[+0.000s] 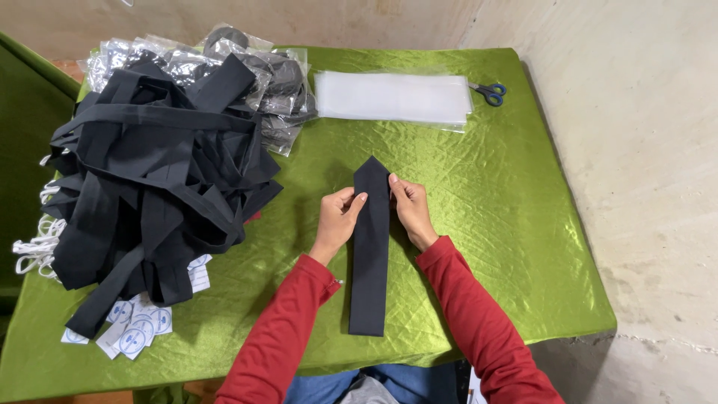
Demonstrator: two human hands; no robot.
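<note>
A black necktie lies flat on the green satin tablecloth, its pointed end aimed away from me. My left hand pinches the tie's left edge near the point. My right hand presses on its right edge at about the same height. Both of my arms wear red sleeves.
A big heap of black ties with white round-printed tags fills the table's left side. Behind it lie ties packed in clear bags. A stack of empty clear bags and blue-handled scissors sit at the far edge. A concrete floor is at right.
</note>
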